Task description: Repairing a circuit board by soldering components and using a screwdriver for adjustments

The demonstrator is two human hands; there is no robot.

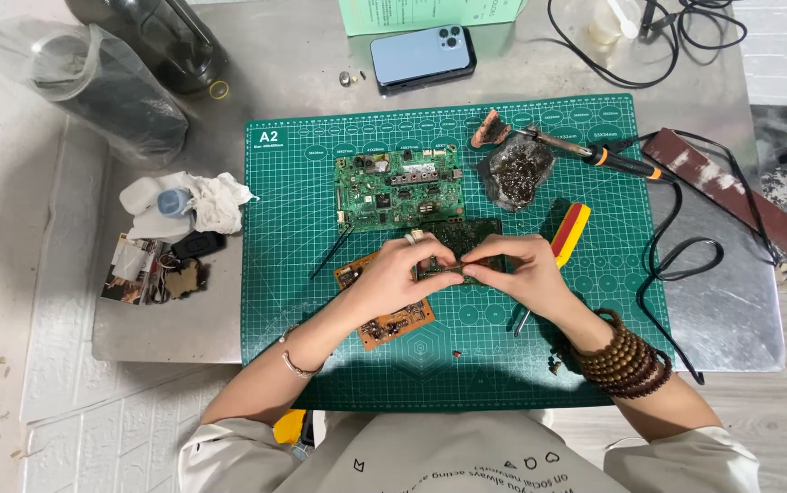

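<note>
Both hands meet over the middle of the green cutting mat (539,365). My left hand (401,278) and my right hand (521,269) pinch the front edge of a small dark green circuit board (468,236), which they hold just above the mat. A ring sits on a left finger, and brown bead bracelets wrap my right wrist. Under my left hand lies an orange-brown circuit board (398,321). A larger green circuit board (400,187) lies flat further back. A thin dark tool (331,253) lies beside it.
A soldering iron (594,153) with an orange collar rests at the back right, beside a foil wad (514,172). A red-yellow tool (570,233) lies by my right hand. A phone (422,57), bottles, crumpled tissue (201,201) and cables ring the mat.
</note>
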